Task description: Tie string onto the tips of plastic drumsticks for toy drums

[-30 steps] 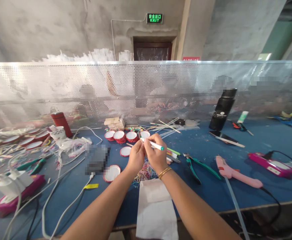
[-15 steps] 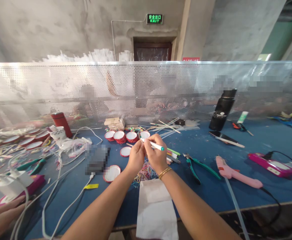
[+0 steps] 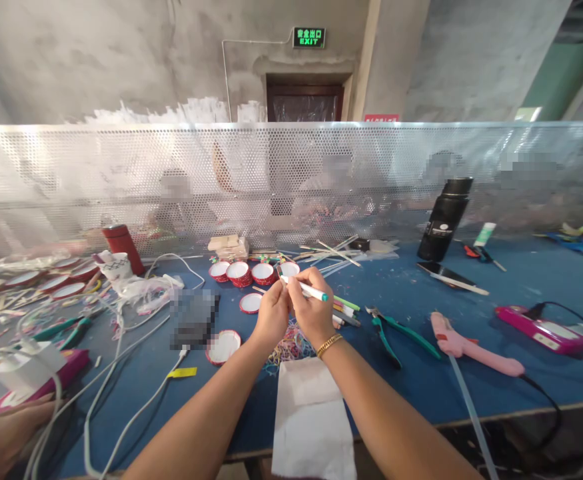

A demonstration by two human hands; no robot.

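My right hand (image 3: pixel 312 303) is closed around a white marker pen (image 3: pixel 314 291) with a green end, held slantwise. Right beside it, touching or nearly so, my left hand (image 3: pixel 272 310) has its fingers pinched together near the pen's tip; whatever it holds is too small and hidden to make out. Below both hands lies a tangle of coloured cords (image 3: pixel 291 345), and a white cloth (image 3: pixel 312 420) hangs over the table edge between my forearms. Small round red-rimmed pieces with white faces (image 3: pixel 238 271) stand in a row just beyond my hands.
Green-handled pliers (image 3: pixel 407 333), a pink glue gun (image 3: pixel 476 347) and a black bottle (image 3: pixel 444 223) are on the right. A phone (image 3: pixel 196 321), white cables (image 3: pixel 118 353) and a red bottle (image 3: pixel 124 247) occupy the left. Another person's hand (image 3: pixel 16 427) rests at lower left. A perforated screen (image 3: pixel 251 180) stands behind.
My two hands and the pen have hardly moved. At the lower left, the other person's hand has shifted slightly.
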